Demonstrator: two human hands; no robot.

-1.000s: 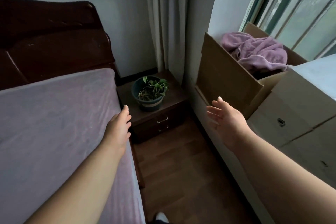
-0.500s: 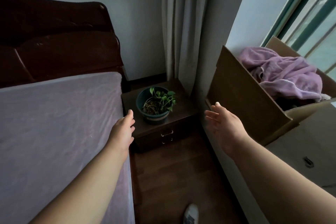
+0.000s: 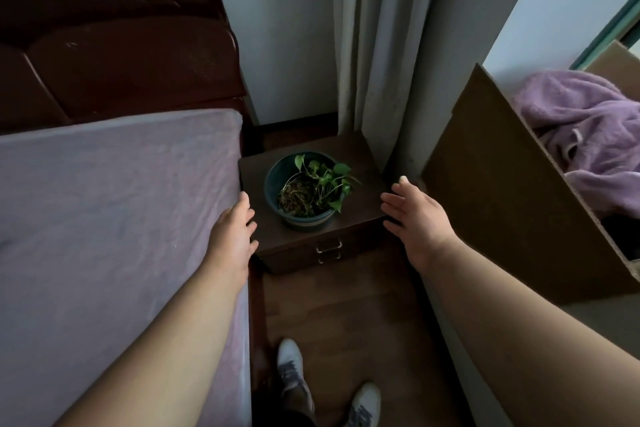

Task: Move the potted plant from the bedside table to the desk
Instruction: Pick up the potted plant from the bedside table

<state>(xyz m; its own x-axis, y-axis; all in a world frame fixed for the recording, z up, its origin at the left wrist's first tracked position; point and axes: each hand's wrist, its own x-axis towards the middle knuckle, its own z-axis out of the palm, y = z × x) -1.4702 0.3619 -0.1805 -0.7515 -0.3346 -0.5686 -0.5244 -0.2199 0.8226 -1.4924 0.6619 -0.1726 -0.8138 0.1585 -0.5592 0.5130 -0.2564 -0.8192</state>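
Note:
A potted plant (image 3: 304, 192), a dark teal round pot with small green leaves and brown soil, stands on the dark wooden bedside table (image 3: 360, 156) between the bed and the curtain. My left hand (image 3: 233, 236) is open at the table's left front corner, a short gap left of the pot. My right hand (image 3: 415, 215) is open with fingers spread at the table's right edge, also apart from the pot. Neither hand touches the pot. No desk is in view.
A bed with a pale purple sheet (image 3: 114, 218) and dark headboard (image 3: 114, 45) fills the left. A cardboard box (image 3: 502, 184) holding purple cloth (image 3: 588, 128) stands at the right. A grey curtain (image 3: 377, 38) hangs behind the table. My shoes (image 3: 294, 378) stand on the narrow wooden floor.
I have stepped closer to the bedside table. Both hands have moved forward and now flank the pot on either side; my feet have come into view.

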